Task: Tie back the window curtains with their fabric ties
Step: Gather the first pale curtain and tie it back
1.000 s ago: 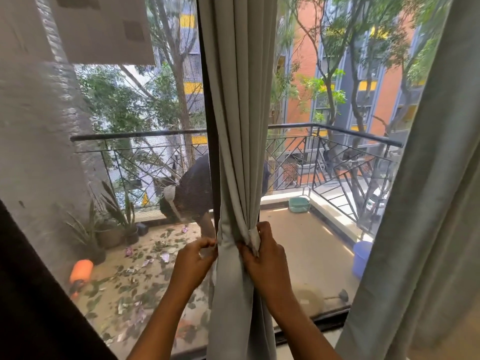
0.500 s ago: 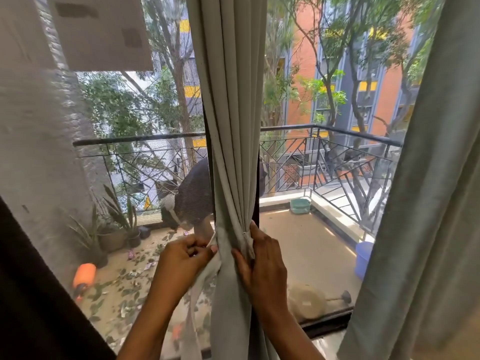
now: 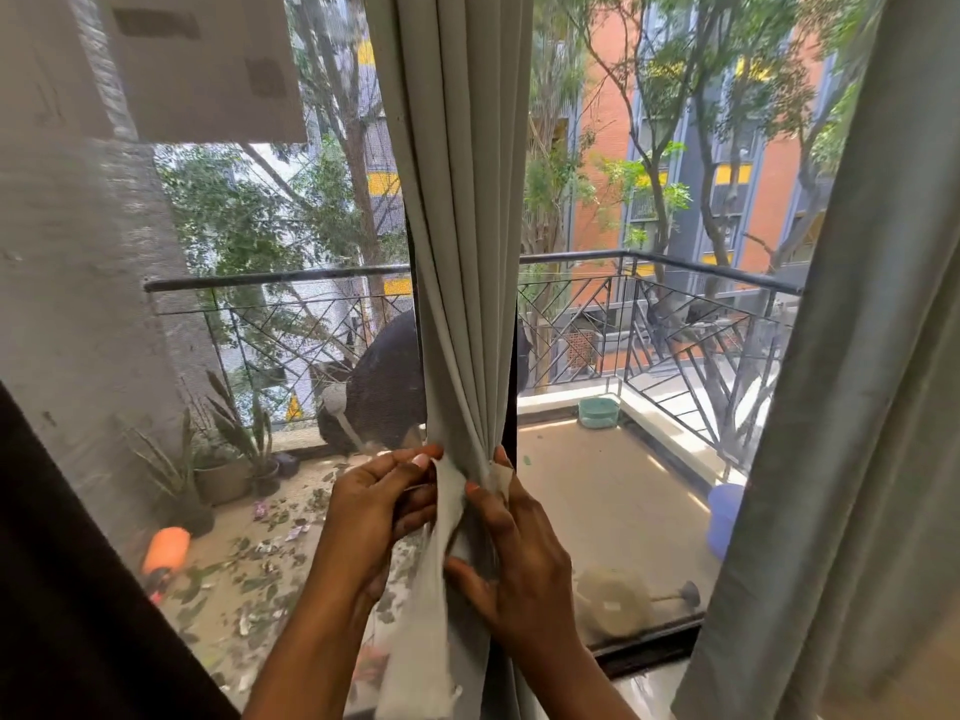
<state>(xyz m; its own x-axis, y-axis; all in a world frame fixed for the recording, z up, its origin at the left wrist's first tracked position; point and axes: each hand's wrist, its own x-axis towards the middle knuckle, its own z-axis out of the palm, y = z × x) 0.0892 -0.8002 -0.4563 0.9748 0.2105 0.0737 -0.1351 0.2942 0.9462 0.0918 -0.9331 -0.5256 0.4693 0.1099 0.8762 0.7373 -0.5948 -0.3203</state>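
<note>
My left hand (image 3: 375,511) pinches the tie (image 3: 448,504) just left of the gathered curtain (image 3: 460,252), which hangs mid-window. My right hand (image 3: 519,561) curls round the bunched curtain on its right, thumb pressing lower down.

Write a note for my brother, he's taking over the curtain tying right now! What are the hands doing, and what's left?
Left hand: pinches the fabric tie, whose loose end hangs down.
Right hand: grips the gathered middle curtain.
Done: curtain bunched; the tie seems wrapped round it.
To do: no finished knot shows, so tie it. The right curtain hangs loose.
</note>
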